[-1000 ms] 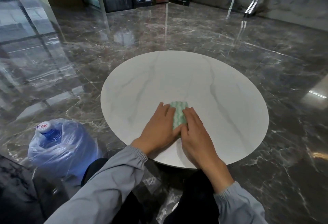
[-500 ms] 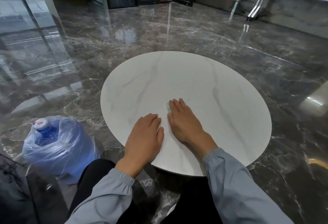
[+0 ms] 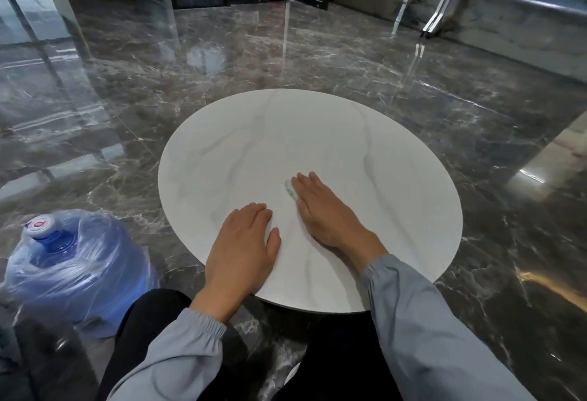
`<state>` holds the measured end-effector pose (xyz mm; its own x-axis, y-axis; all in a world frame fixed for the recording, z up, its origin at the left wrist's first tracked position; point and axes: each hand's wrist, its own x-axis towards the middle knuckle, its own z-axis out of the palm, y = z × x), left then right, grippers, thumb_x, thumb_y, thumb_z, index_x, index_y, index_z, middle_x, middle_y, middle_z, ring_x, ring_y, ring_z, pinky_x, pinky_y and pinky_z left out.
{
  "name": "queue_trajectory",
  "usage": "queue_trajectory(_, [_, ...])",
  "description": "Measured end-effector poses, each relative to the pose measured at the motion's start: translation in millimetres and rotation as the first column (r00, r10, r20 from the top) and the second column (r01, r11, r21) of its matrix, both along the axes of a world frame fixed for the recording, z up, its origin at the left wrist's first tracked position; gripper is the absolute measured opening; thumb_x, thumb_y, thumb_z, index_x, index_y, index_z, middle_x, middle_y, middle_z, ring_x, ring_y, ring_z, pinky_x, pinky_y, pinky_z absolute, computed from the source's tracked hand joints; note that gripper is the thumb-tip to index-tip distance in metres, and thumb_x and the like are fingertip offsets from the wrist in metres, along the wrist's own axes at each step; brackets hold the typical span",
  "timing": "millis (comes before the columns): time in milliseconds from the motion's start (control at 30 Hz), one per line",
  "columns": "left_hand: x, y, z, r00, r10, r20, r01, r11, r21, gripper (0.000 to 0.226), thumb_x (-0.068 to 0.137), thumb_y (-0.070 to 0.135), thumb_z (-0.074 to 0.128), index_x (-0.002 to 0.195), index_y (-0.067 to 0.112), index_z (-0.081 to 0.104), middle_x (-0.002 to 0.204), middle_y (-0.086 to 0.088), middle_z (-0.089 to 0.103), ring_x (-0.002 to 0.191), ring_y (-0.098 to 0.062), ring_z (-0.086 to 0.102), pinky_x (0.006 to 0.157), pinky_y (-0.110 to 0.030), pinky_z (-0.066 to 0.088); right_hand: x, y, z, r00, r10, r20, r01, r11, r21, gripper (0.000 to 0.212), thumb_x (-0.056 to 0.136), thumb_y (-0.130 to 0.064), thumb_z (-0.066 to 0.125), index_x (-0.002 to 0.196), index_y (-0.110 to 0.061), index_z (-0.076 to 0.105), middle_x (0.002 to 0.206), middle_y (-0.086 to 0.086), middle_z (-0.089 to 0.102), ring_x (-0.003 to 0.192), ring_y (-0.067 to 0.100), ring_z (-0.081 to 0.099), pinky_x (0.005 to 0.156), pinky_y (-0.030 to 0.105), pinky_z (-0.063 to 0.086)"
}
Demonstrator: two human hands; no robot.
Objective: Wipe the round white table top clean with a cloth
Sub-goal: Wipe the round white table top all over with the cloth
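Shiny dark floor (image 3: 286, 60) all around the round white table top (image 3: 317, 133). Pressing the green cloth (image 3: 289, 187) near the middle with the right hand (image 3: 320, 210), fingers flat. Resting the left hand (image 3: 244, 248) flat and empty nearby. Looks barely started: far side and edges yet to wipe.

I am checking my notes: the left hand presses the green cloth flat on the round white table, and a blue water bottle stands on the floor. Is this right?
Not quite. The head view shows the right hand pressing the cloth on the table; the left hand lies bare beside it. The water bottle does stand on the floor.
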<state>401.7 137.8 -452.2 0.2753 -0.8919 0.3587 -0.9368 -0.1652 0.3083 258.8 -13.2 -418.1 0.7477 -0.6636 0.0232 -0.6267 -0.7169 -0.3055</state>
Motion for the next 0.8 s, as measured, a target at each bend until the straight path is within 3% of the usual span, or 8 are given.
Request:
queue_trajectory(167, [-1.3, -1.6, -0.9, 1.000, 0.023, 0.003, -0.023, 0.999, 0.023, 0.039, 0.102, 0.035, 0.053, 0.131, 0.010, 0.062, 0.138, -0.006, 0.060, 0.127, -0.026, 0.055, 0.113, -0.038, 0.037, -66.2, -58.7, -5.7, 0.930, -0.366, -0.034, 0.366, 0.931, -0.006, 0.052, 0.111, -0.021, 0.024, 0.161, -0.007, 0.019, 0.170, 0.011, 0.015, 0.157, 0.034, 0.006, 0.126, 0.043, 0.012])
queue_trajectory(267, [-1.2, -1.8, -1.0, 1.000, -0.001, 0.019, 0.001, 1.000, 0.021, 0.043, 0.102, 0.037, 0.046, 0.129, 0.009, 0.063, 0.136, -0.007, 0.062, 0.124, -0.026, 0.056, 0.112, -0.039, 0.039, -34.0, -35.0, -5.8, 0.966, -0.258, -0.030, 0.257, 0.966, -0.026, 0.054, 0.111, -0.020, 0.026, 0.161, -0.003, 0.015, 0.169, 0.016, 0.014, 0.157, 0.037, 0.007, 0.126, 0.044, 0.012])
queue_trajectory(400, [0.0, 0.3, 2.1, 0.999, -0.002, 0.034, 0.000, 0.999, 0.053, 0.051, 0.101, 0.045, 0.040, 0.132, 0.010, 0.062, 0.138, -0.007, 0.061, 0.127, -0.025, 0.055, 0.114, -0.039, 0.038, 11.8, 27.1, -11.7, 0.999, 0.033, 0.032, -0.031, 0.999, -0.044, 0.052, 0.112, -0.021, 0.024, 0.162, -0.011, 0.015, 0.171, 0.006, 0.012, 0.158, 0.024, 0.003, 0.126, 0.036, 0.007])
queue_trajectory(467, [-1.6, -0.3, 3.1, 0.999, -0.006, 0.045, 0.003, 0.999, 0.053, 0.051, 0.101, 0.045, 0.040, 0.131, 0.010, 0.062, 0.138, -0.007, 0.061, 0.126, -0.025, 0.055, 0.113, -0.038, 0.036, 0.4, 19.6, -10.5, 0.998, 0.049, 0.026, -0.048, 0.998, -0.048, 0.052, 0.111, -0.016, 0.024, 0.163, -0.013, 0.016, 0.171, 0.005, 0.012, 0.158, 0.023, 0.004, 0.125, 0.036, 0.008])
queue_trajectory(633, [3.5, 3.6, -1.2, 0.996, -0.044, 0.082, 0.042, 0.999, 0.018, 0.048, 0.099, 0.039, 0.046, 0.128, 0.005, 0.063, 0.136, -0.012, 0.062, 0.127, -0.031, 0.055, 0.111, -0.043, 0.038, -108.6, -57.5, -5.2, 0.931, -0.364, -0.024, 0.363, 0.931, -0.036, 0.050, 0.107, -0.012, 0.025, 0.158, -0.011, 0.028, 0.165, 0.008, 0.026, 0.155, 0.031, 0.014, 0.125, 0.045, 0.019])
queue_trajectory(700, [1.5, 1.1, -1.0, 0.995, -0.045, 0.088, 0.044, 0.999, 0.016, 0.048, 0.099, 0.037, 0.046, 0.127, 0.003, 0.063, 0.134, -0.015, 0.062, 0.125, -0.033, 0.055, 0.110, -0.045, 0.039, -152.5, -78.8, -3.6, 0.863, -0.505, -0.023, 0.504, 0.863, -0.037, 0.043, 0.103, -0.008, 0.028, 0.144, -0.009, 0.040, 0.147, 0.011, 0.042, 0.143, 0.038, 0.029, 0.117, 0.052, 0.030])
queue_trajectory(733, [-0.6, -0.3, -1.2, 0.995, -0.048, 0.088, 0.046, 0.999, 0.026, 0.047, 0.099, 0.036, 0.046, 0.125, 0.002, 0.063, 0.132, -0.015, 0.062, 0.122, -0.033, 0.056, 0.108, -0.046, 0.040, -163.8, -83.8, -3.4, 0.838, -0.545, -0.023, 0.545, 0.838, -0.019, 0.040, 0.102, -0.008, 0.029, 0.140, -0.008, 0.042, 0.140, 0.012, 0.044, 0.139, 0.041, 0.033, 0.114, 0.053, 0.032])
queue_trajectory(800, [-2.9, -1.7, -0.5, 0.994, -0.048, 0.098, 0.046, 0.999, 0.020, 0.044, 0.099, 0.035, 0.045, 0.122, 0.002, 0.063, 0.128, -0.015, 0.062, 0.118, -0.033, 0.056, 0.105, -0.047, 0.042, -156.2, -83.9, -1.5, 0.828, -0.558, -0.053, 0.558, 0.830, -0.018, 0.043, 0.105, -0.014, 0.028, 0.146, -0.006, 0.038, 0.147, 0.014, 0.040, 0.143, 0.044, 0.027, 0.117, 0.051, 0.028])
